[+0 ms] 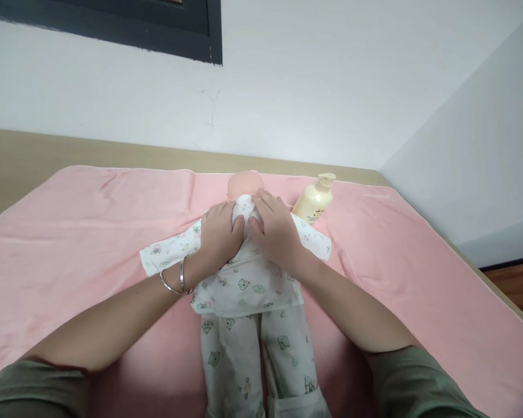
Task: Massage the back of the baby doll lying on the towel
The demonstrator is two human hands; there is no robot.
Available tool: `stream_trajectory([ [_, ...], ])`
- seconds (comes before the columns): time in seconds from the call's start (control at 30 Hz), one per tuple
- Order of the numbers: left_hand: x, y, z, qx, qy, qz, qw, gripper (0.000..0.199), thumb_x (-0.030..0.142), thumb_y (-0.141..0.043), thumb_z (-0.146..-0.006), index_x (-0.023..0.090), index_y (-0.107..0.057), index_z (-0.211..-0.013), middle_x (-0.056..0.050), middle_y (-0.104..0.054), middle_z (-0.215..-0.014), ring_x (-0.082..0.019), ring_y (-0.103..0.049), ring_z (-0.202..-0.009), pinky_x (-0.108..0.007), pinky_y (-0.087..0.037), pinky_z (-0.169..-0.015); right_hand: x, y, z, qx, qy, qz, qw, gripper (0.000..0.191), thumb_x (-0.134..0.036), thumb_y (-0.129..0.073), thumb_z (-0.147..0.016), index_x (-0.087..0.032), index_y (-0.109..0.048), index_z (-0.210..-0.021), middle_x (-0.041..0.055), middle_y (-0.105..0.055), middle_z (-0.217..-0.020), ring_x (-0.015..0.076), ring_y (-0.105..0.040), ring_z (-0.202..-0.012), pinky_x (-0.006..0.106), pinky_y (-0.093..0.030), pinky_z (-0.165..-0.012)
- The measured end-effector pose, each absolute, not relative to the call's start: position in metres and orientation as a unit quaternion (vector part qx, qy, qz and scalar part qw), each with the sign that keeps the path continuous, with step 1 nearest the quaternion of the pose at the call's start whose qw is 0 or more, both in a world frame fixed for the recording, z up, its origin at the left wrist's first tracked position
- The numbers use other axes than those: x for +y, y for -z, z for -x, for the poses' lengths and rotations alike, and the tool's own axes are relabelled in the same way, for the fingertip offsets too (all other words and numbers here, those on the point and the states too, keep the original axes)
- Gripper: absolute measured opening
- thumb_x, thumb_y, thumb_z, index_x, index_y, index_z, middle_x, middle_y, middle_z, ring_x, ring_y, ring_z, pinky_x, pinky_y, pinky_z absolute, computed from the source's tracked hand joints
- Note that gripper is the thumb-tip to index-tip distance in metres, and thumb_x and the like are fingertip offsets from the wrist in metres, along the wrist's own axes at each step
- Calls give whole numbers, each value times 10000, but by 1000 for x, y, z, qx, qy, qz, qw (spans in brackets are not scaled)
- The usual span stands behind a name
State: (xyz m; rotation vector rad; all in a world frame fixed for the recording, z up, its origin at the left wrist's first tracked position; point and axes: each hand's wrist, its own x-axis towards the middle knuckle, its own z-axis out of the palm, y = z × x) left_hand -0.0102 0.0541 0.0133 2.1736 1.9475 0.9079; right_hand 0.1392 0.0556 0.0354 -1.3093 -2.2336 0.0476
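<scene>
White walls meet in a corner beyond a wooden counter (39, 152), which is covered by a pink blanket (91, 232). On the blanket, the doll (244, 184) lies with its head toward the wall and its legs toward you, dressed in a white printed top (244, 287) and matching trousers (233, 363). Your left hand (221, 231) and right hand (275, 227) rest flat on the upper part of the top, just below the head, slightly apart with thumbs near each other. To the right, a cream pump bottle (314, 200) leans at a tilt beside the right sleeve.
</scene>
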Motion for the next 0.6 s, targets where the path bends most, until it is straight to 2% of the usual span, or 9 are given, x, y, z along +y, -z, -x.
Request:
stream_trajectory([
  [0.07, 54, -13, 9, 645, -305, -699, 53, 294, 283, -361, -897, 190, -627, -981, -123, -699, -979, -317, -634, -981, -468, -467, -893, 53, -32, -136, -845, -33, 474, 243, 503, -241, -355, -989, -63, -501, -1436, 204, -461, -1559, 335, -389, -1471, 580, -282, -1217],
  [0.17, 52, -9, 8, 655, -339, -671, 77, 364, 293, -369, -893, 181, -613, -1138, -127, -701, -1116, -318, -617, -1113, -498, -415, -1020, 52, -34, -137, -852, -68, 472, 215, 509, -260, -356, -1001, -52, -506, -1440, 216, -470, -1549, 345, -397, -1469, 578, -321, -1203],
  [0.27, 51, -8, 7, 655, -360, -658, 96, 431, 302, -381, -888, 167, -581, -1245, -143, -674, -1240, -314, -582, -1215, -506, -361, -1100, 52, -41, -140, -842, -61, 471, 257, 511, -233, -385, -975, -53, -518, -1434, 209, -484, -1540, 323, -431, -1450, 526, -368, -1194],
  [0.37, 50, -9, 7, 653, -358, -659, 106, 435, 312, -383, -892, 161, -590, -1243, -151, -674, -1241, -319, -576, -1222, -513, -349, -1111, 50, -38, -139, -835, -25, 458, 306, 518, -215, -385, -966, -54, -506, -1444, 205, -458, -1560, 315, -396, -1475, 537, -333, -1218],
  [0.6, 52, -9, 8, 647, -354, -665, 116, 420, 312, -369, -909, 161, -605, -1223, -157, -674, -1247, -325, -577, -1216, -521, -368, -1087, 53, -24, -135, -864, -20, 424, 272, 452, -218, -357, -994, -60, -605, -1337, 215, -564, -1463, 311, -458, -1430, 535, -359, -1204],
])
